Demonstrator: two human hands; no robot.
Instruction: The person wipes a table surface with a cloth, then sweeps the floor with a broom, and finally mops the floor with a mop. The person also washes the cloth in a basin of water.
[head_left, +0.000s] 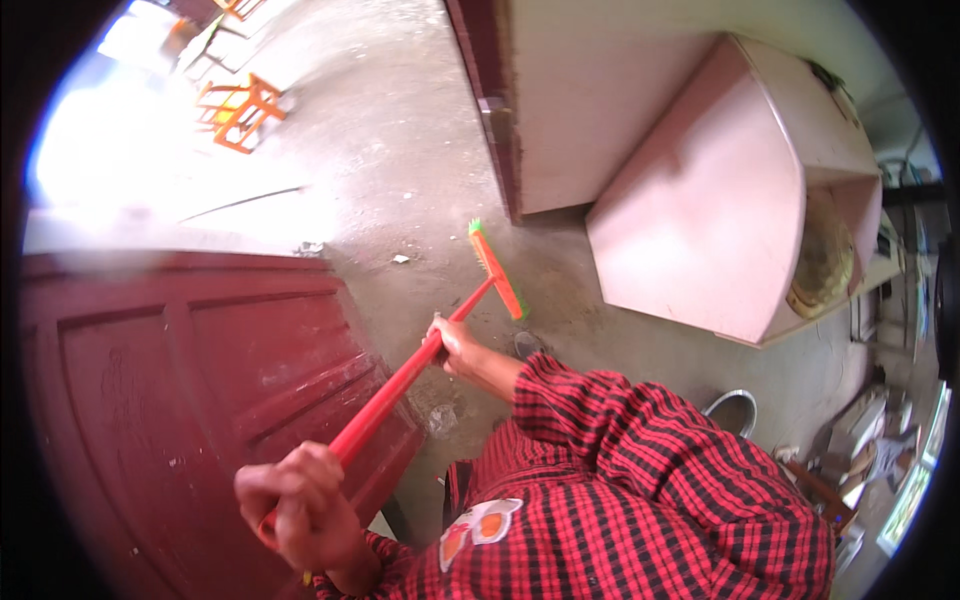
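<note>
A broom lies slantwise across my view, its red handle (390, 392) running from lower left up to an orange head (497, 274) with green bristles, which is down at the concrete floor (405, 172). My left hand (300, 499) is closed around the upper end of the handle, close to the camera. Lower down the shaft, nearer the head, my right hand (452, 346) grips it as well. The right arm reaches across in a red and black checked sleeve (570, 397). The tip of a shoe (528, 343) shows just below the broom head.
A dark red panelled door (202, 375) fills the left side. To the right stands a pale pink cabinet (697, 202) with an open compartment. Scraps (401, 259) and a crumpled clear plastic piece (442, 420) lie on the floor. Orange wooden chair (247, 112) at upper left; round metal rim (739, 409) at right.
</note>
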